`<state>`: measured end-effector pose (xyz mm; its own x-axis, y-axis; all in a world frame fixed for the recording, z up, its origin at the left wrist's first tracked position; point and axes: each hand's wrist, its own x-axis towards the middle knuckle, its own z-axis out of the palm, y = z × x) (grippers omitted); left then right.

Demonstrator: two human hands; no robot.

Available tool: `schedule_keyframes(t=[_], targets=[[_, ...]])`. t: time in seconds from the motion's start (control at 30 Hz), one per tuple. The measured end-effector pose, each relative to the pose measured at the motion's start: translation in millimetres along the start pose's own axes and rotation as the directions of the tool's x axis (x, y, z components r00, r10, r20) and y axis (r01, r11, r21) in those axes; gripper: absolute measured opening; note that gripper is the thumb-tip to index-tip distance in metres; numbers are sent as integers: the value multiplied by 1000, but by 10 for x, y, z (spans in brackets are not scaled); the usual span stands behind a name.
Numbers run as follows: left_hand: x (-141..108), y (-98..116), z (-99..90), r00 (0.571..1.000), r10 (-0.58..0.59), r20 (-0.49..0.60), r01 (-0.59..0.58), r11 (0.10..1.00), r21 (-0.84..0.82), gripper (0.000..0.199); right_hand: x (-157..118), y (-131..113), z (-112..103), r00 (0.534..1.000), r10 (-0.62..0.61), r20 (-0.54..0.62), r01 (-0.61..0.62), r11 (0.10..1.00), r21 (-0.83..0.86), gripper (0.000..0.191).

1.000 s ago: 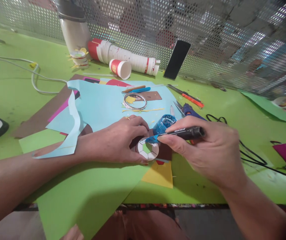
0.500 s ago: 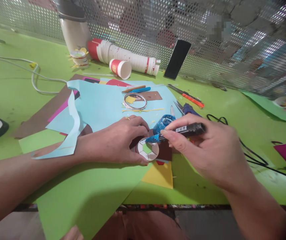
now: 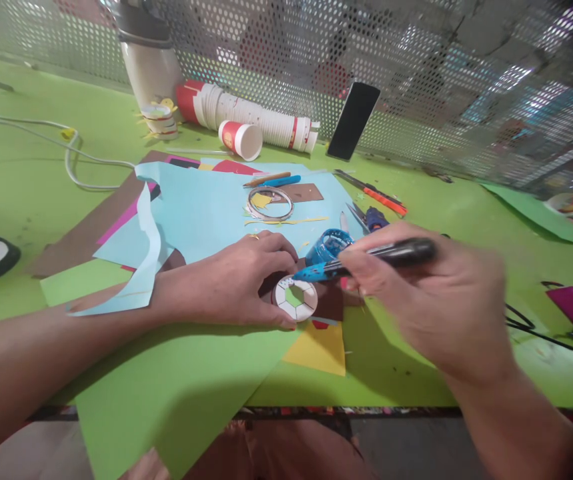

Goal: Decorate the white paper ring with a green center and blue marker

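A small white paper disc [image 3: 308,309] with a green centre and black lines lies on brown paper, with dark dots in one section near its upper left. My left hand [image 3: 239,280] is closed around the disc's left side, thumb below it and fingers above. My right hand [image 3: 431,300], blurred by motion, grips a black marker [image 3: 391,255] whose blue front end points down-left at the disc's top edge. Whether the tip touches the disc I cannot tell. Just behind the marker stands a blue roll of tape [image 3: 323,247]. A curled light-blue paper strip [image 3: 139,283] lies over my left wrist.
Light-blue paper [image 3: 196,207] bears a silvery ring [image 3: 253,207] and pens [image 3: 281,180]. Scissors [image 3: 376,219] and a cutter [image 3: 383,198] lie to the right. Behind are stacked paper cups [image 3: 261,120], a phone [image 3: 353,121] and a flask [image 3: 149,70]. Green paper [image 3: 176,380] overhangs the front edge.
My right hand has shifted right, drawing the marker slightly back and tilting it flatter. My left hand and the disc have stayed nearly in place.
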<state>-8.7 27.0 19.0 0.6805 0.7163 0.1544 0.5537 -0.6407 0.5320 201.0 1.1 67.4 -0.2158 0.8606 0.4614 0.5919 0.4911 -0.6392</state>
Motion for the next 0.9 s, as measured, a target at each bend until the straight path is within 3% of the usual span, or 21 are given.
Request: schedule_keyframes(t=[0.13, 0.23, 0.33, 0.57, 0.73, 0.9], targets=[[-5, -3, -5, 1000, -4, -5, 4, 999, -34, 35, -11, -91, -53, 976, 2, -218, 0, 1000, 11, 22], [-18, -4, -9, 1000, 4, -13, -4, 999, -34, 36, -22, -124, -68, 972, 50, -228, -32, 996, 83, 21], [-25, 1, -9, 1000, 2, -15, -2, 1000, -11, 38, -25, -120, -98, 981, 108, -161, -79, 981, 178, 12], [-10, 15, -7, 1000, -21, 10, 21, 999, 29, 41, 49, -25, -192, 975, 153, 161, -205, 901, 383, 4], [-1, 32, -21, 1000, -28, 13, 28, 999, 35, 36, 89, -12, -232, 958, 159, 237, -235, 911, 340, 7], [2, 34, -32, 1000, -9, 15, 9, 1000, 4, 34, 95, -34, -218, 949, 118, 292, -167, 974, 151, 9]])
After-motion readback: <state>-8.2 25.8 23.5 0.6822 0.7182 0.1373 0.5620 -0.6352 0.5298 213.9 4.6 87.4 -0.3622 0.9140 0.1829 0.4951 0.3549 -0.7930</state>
